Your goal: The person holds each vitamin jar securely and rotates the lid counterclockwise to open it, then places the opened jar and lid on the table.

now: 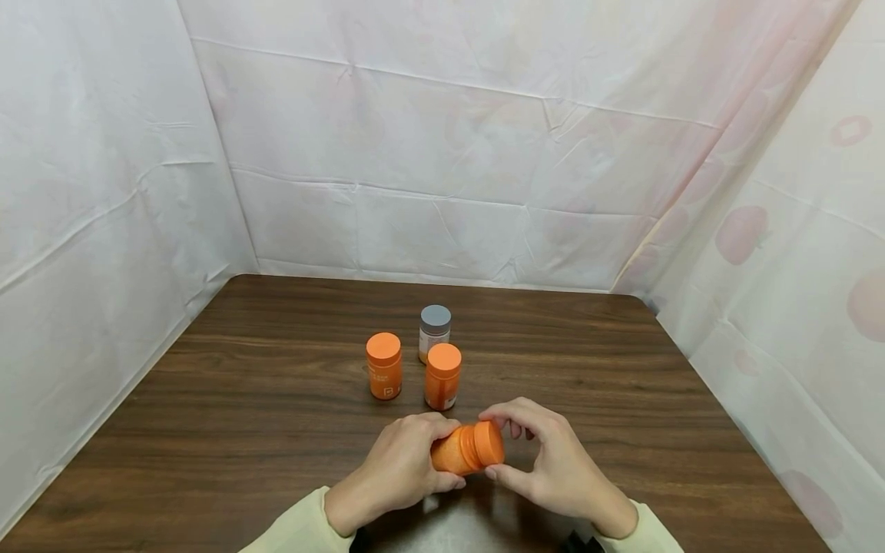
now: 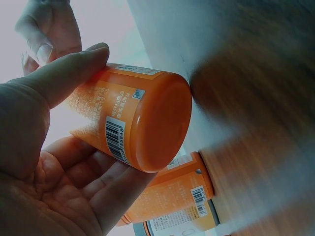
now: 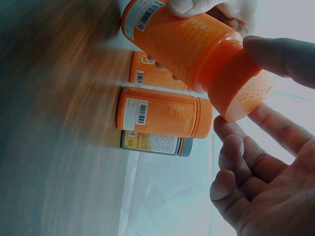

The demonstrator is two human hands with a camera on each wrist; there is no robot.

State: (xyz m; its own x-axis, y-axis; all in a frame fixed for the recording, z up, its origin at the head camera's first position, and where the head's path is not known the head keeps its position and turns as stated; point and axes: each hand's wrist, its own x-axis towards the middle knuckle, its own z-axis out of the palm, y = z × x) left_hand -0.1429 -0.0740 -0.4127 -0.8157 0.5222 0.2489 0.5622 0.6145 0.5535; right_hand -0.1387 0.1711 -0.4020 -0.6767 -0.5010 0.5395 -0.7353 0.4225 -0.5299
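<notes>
In the head view, my left hand [image 1: 401,458] grips an orange bottle [image 1: 452,455] by its body, tilted on its side with the cap toward the right. My right hand [image 1: 556,461] pinches the orange cap [image 1: 490,442] between thumb and fingertips. Embossed lettering shows on the cap [image 3: 242,91] in the right wrist view, and the bottle's neck is visible below it. Whether the cap is loose or still threaded, I cannot tell. The bottle's round base [image 2: 165,123] and a barcode label face the left wrist camera.
Beyond the hands, two more orange bottles, one at left [image 1: 384,369] and one nearer the middle [image 1: 442,378], stand upright on the dark wooden table [image 1: 276,430]. Behind them is a grey-capped bottle [image 1: 435,330], partly hidden. Pale patterned cloth [image 1: 442,138] hangs around the table.
</notes>
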